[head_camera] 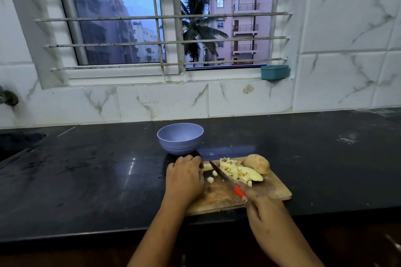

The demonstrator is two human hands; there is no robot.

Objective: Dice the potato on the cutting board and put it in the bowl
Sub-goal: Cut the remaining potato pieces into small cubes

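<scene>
A wooden cutting board [275, 188] lies on the black counter. On it sit a pile of diced potato [233, 170], a cut potato slice [255, 175] and an unpeeled potato piece [258, 163]. My left hand [184, 178] presses a pale potato strip [207, 167] onto the board's left end. My right hand [263, 208] grips a red-handled knife [223, 176]; its dark blade points up and left, its tip beside the strip. A lavender bowl [180, 138] stands just behind the board and looks empty.
The black counter [97, 169] stretches far to both sides. A sink edge [21, 138] shows at far left. A teal container [275, 72] sits on the window sill above the marble-tiled wall.
</scene>
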